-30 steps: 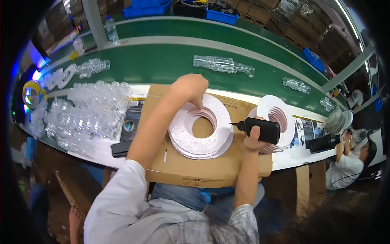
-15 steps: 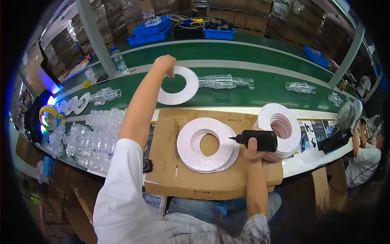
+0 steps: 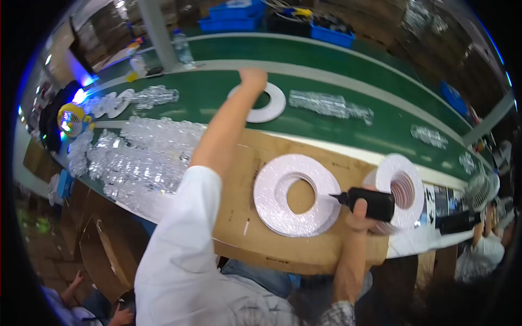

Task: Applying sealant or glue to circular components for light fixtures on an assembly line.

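My left hand (image 3: 253, 79) reaches out over the green conveyor belt, closed at the far edge of a flat white ring (image 3: 276, 104); its fingertips are hidden. The ring lies on or just above the belt; I cannot tell which. My right hand (image 3: 359, 217) is wrapped around a black squeeze bottle (image 3: 375, 205), held sideways with its pointed nozzle to the left. That nozzle tip sits over the right side of a low stack of white rings (image 3: 272, 198) on a brown cardboard sheet (image 3: 239, 217). A taller stack of rings (image 3: 412, 190) stands right of the bottle.
Many clear plastic parts (image 3: 147, 157) lie heaped on the left, near a small yellow fan (image 3: 72, 119). Farther along the belt (image 3: 217, 51) lie clear assemblies (image 3: 326, 105). Blue bins (image 3: 333, 35) and a water bottle (image 3: 183, 50) stand behind. Co-workers (image 3: 481, 261) sit right and lower left.
My view has turned and tilted down, so the scene sits differently. My left hand has carried the single ring farther out and lower to the belt. My right hand still holds the bottle.
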Motion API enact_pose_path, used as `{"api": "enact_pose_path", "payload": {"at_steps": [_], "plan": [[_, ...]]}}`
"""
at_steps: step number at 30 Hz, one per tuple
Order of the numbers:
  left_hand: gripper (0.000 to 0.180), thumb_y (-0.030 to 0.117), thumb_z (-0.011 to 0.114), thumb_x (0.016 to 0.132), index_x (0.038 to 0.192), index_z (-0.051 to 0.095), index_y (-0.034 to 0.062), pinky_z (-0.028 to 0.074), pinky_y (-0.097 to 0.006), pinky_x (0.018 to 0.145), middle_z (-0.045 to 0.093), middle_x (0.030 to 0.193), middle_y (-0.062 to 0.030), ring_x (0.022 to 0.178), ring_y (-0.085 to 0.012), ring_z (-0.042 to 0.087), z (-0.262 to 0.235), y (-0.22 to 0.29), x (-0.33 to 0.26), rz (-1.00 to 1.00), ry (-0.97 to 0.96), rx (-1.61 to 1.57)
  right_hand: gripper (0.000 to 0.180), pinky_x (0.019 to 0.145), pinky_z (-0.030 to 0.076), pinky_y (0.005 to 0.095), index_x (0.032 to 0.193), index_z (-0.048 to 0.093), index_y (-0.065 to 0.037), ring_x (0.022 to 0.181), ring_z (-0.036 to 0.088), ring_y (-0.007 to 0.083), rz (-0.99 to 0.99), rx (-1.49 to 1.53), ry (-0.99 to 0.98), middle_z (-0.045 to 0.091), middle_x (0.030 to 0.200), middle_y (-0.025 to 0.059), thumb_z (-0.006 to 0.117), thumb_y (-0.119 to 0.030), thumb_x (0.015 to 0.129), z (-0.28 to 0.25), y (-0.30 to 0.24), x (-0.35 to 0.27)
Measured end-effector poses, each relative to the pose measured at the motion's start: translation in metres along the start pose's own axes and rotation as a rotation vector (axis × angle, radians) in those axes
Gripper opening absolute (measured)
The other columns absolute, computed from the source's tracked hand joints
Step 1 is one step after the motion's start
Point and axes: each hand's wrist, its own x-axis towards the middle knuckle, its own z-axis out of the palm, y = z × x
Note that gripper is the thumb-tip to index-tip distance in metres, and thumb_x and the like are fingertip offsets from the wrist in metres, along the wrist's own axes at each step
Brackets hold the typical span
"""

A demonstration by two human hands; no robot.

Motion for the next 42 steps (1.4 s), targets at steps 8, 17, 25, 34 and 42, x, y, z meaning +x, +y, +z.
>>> {"api": "enact_pose_path", "payload": {"at_steps": [8,17,25,34,42], "plan": [[0.045,0.037,0.069,0.079,0.107,0.072,0.0017,0.053,-0.041,0.088,0.071,0.100,-0.0216,0.096,-0.0357,0.068,-0.157,0.025,-0.141,0.219,-0.043,-0.593,0.042,0.076,0.054,0.0333,0.104,0.056,0.004,0.083,0.065,0.0214,0.013,0.103,-0.162,0.067,0.091,0.0137,0.075,-0.025,0.080,0.012,-0.018,0.022],[0.037,0.029,0.077,0.073,0.099,0.073,0.0020,0.057,-0.043,0.078,0.072,0.097,-0.0171,0.091,-0.0326,0.070,-0.168,0.076,-0.206,0.574,-0.429,-0.444,0.021,0.067,0.054,0.0302,0.085,0.065,0.005,0.069,0.066,0.0186,0.171,0.130,-0.358,0.069,0.079,0.0126,0.071,-0.013,0.078,0.022,-0.050,0.028],[0.061,0.024,0.081,0.069,0.124,0.063,0.0056,0.054,-0.040,0.086,0.068,0.113,-0.0143,0.103,-0.0312,0.066,-0.173,0.091,-0.202,0.636,-0.543,-0.333,0.018,0.070,0.055,0.0328,0.084,0.066,0.006,0.074,0.067,0.0207,0.142,0.052,-0.493,0.068,0.077,0.0131,0.071,-0.011,0.078,0.023,-0.052,0.029],[0.035,0.020,0.083,0.070,0.098,0.074,0.0016,0.057,-0.043,0.075,0.073,0.097,-0.0138,0.090,-0.0318,0.070,-0.164,0.090,-0.198,0.664,-0.546,-0.335,0.018,0.071,0.057,0.0364,0.087,0.064,0.007,0.072,0.068,0.0238,0.085,0.052,-0.497,0.068,0.079,0.0154,0.071,-0.006,0.076,0.024,-0.046,0.026],[0.052,0.023,0.087,0.062,0.109,0.070,0.0050,0.055,-0.040,0.076,0.072,0.099,-0.0132,0.091,-0.0304,0.069,-0.162,0.099,-0.193,0.655,-0.661,-0.247,0.017,0.070,0.057,0.0353,0.088,0.064,0.007,0.073,0.068,0.0236,0.056,0.018,-0.504,0.069,0.082,0.0167,0.070,-0.004,0.076,0.019,-0.044,0.027]]}}
